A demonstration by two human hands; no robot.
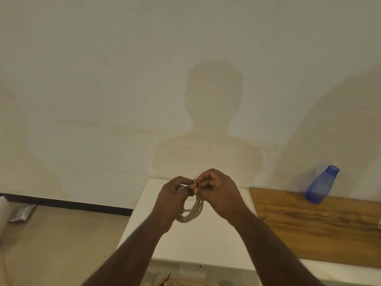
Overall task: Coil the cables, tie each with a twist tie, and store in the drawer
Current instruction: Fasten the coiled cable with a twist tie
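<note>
Two hands working one coiled cable over a white tabletop.

The left hand [175, 190] grips one white coiled cable [190, 213]; the right hand [216, 189] pinches one small dark twist-tie loop [195, 183] at the coil's top, above the white table [195, 242]. One blue plastic bottle [322, 184] stands on one wooden board [309, 223].

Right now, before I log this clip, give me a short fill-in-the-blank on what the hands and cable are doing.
1. Both hands, left hand and right hand, hold a coiled ____ cable.
2. A small dark tie is pinched at the ____ of the coil.
3. The blue bottle stands on the ____ board.

Missing words: white; top; wooden
</note>
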